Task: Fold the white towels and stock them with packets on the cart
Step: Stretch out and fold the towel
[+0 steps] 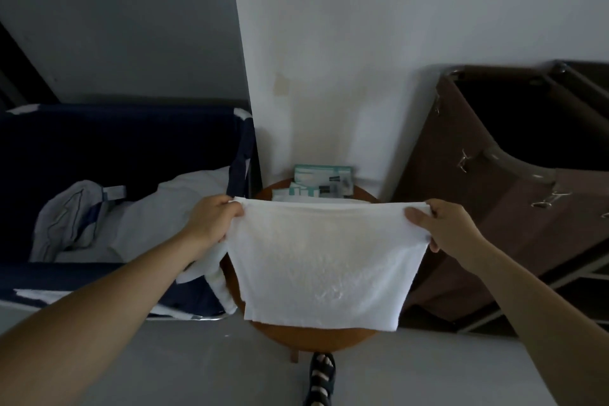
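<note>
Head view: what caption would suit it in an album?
Left hand and right hand hold a white towel stretched above a round table bearing packets.

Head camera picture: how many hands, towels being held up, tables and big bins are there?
Hands: 2, left hand and right hand
Held towels: 1, white towel
Tables: 1, round wooden table
Big bins: 2, navy bin and brown bin
Total: 6

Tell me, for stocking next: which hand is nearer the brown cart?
Right. The right hand pinches the towel beside the brown cart; the left hand pinches its opposite corner.
</note>
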`<state>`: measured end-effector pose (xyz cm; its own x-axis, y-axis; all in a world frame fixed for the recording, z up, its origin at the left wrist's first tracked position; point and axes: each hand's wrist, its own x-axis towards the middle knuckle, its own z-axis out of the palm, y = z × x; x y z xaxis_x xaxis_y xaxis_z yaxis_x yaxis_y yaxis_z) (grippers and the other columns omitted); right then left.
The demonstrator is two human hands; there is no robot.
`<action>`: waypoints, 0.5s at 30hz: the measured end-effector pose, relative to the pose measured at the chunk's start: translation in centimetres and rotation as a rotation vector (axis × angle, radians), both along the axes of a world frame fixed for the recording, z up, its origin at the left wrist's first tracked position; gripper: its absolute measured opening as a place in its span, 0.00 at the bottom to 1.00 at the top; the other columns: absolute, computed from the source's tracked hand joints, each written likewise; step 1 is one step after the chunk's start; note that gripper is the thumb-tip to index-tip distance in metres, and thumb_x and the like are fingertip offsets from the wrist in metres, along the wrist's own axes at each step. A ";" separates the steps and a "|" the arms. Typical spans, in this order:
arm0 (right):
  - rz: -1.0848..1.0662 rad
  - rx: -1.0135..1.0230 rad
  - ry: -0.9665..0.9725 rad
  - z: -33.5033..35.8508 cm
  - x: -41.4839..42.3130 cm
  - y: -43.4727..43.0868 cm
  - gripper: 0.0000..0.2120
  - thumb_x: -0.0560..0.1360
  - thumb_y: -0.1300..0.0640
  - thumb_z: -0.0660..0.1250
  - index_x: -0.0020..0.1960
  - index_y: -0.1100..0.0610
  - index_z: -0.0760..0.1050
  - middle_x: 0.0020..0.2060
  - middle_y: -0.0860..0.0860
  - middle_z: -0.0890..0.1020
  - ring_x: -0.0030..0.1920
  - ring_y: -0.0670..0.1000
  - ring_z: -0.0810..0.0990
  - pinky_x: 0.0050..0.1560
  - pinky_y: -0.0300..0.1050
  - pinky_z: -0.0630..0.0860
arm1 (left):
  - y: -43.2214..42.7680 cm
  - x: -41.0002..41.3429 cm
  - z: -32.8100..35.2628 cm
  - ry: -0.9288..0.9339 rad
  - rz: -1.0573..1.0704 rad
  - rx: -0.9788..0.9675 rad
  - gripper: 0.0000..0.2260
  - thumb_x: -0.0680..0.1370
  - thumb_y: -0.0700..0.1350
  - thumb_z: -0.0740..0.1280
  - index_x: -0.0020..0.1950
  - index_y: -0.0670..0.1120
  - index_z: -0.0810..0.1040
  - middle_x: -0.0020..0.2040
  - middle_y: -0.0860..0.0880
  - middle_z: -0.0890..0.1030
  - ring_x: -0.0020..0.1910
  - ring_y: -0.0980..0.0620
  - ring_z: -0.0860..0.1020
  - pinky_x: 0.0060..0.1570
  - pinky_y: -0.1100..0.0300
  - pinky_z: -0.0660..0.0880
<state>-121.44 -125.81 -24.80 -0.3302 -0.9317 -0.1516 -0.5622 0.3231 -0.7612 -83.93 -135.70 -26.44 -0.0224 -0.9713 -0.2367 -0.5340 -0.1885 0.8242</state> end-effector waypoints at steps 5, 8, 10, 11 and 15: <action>-0.028 0.144 -0.008 -6.9 -3.0 -8.3 0.14 0.79 0.46 0.65 0.52 0.57 0.76 0.40 0.51 0.79 0.39 0.51 0.78 0.42 0.49 0.78 | -8.2 -3.9 -5.0 -0.104 0.002 0.120 0.12 0.79 0.45 0.63 0.52 0.35 0.78 0.43 0.40 0.78 0.39 0.47 0.74 0.39 0.56 0.69; -0.090 0.182 -0.081 -12.1 -4.4 -13.1 0.13 0.79 0.47 0.65 0.56 0.57 0.76 0.44 0.50 0.79 0.45 0.51 0.78 0.47 0.49 0.77 | -13.1 -6.7 -9.1 -0.116 0.016 0.164 0.07 0.81 0.44 0.63 0.53 0.42 0.77 0.46 0.45 0.79 0.42 0.51 0.76 0.37 0.60 0.69; -0.140 0.225 -0.107 -15.8 -5.1 -15.7 0.14 0.79 0.50 0.66 0.59 0.58 0.76 0.48 0.51 0.79 0.48 0.52 0.78 0.49 0.50 0.75 | -15.7 -8.3 -12.6 -0.115 0.034 0.216 0.06 0.81 0.43 0.63 0.55 0.44 0.77 0.48 0.46 0.79 0.46 0.50 0.78 0.38 0.60 0.71; -0.173 0.256 -0.133 -17.7 -5.3 -16.8 0.13 0.80 0.52 0.66 0.60 0.59 0.76 0.50 0.52 0.79 0.50 0.53 0.78 0.51 0.51 0.75 | -16.7 -8.9 -14.4 -0.118 0.038 0.247 0.06 0.81 0.43 0.64 0.56 0.43 0.77 0.50 0.45 0.80 0.47 0.48 0.78 0.40 0.59 0.73; -0.260 0.402 -0.230 -24.8 -5.5 -18.8 0.14 0.79 0.50 0.66 0.60 0.57 0.75 0.52 0.53 0.79 0.52 0.55 0.78 0.56 0.56 0.77 | -18.8 -10.5 -21.5 -0.106 0.103 0.359 0.10 0.81 0.45 0.66 0.60 0.42 0.77 0.55 0.42 0.80 0.52 0.43 0.78 0.53 0.52 0.76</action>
<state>-126.98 -144.65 -49.62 -0.4591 -0.6765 -0.5758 -0.2578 0.7218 -0.6423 -94.47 -154.53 -47.91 0.1136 -0.8222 -0.5577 -0.5759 -0.5119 0.6374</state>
